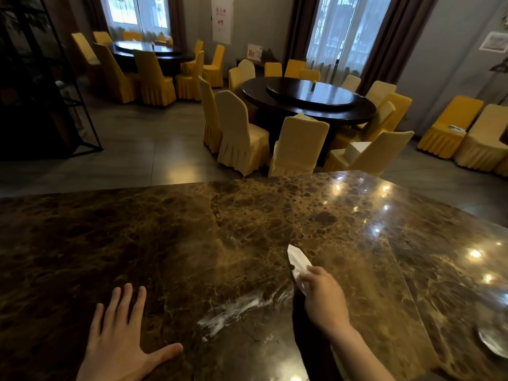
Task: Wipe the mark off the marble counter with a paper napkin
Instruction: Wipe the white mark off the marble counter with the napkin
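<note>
Counter: brown marble counter (165, 237), glossy, lamp reflections at right.
Mark: white smear (236, 312) near centre, btw. both hands.
Left hand (121, 342): open, flat on counter, fingers spread.
Right hand (324, 298): closed around white paper napkin (298, 261), just right of smear.
Writing: wall poster (222, 19) far, red chars, not readable.

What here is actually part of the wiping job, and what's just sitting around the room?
Part of the job:
- paper napkin, held in the right hand
- whitish mark on the marble counter
- left hand, flat on the counter

Just around:
- round dining tables
- covered chairs
- shiny dish at the counter's right edge
</note>
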`<act>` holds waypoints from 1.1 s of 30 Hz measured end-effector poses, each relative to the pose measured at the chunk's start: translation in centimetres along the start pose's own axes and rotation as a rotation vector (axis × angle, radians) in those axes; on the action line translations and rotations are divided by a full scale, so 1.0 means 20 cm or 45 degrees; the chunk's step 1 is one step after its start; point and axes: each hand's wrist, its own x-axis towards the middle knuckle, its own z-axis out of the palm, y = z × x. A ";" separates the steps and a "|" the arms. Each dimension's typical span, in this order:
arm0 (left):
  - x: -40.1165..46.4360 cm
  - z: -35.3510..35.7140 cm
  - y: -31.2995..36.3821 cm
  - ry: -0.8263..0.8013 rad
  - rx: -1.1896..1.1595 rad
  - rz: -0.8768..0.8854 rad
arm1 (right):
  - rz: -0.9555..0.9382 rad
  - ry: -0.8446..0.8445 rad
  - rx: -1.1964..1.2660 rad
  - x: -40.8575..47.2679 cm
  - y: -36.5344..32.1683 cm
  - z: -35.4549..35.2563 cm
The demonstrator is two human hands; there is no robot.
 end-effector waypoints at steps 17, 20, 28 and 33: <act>0.02 -0.03 0.00 -0.084 0.022 -0.016 | -0.402 -0.206 -0.228 -0.10 0.12 0.17; 0.02 -0.02 0.01 -0.071 0.018 -0.022 | -0.586 -0.160 -0.339 -0.14 0.08 0.17; 0.02 -0.01 0.01 -0.037 -0.013 -0.022 | 0.002 -0.109 -0.495 -0.04 0.07 0.05; 0.01 -0.01 0.00 -0.016 -0.041 -0.015 | -0.256 -0.124 -0.179 -0.13 -0.13 0.12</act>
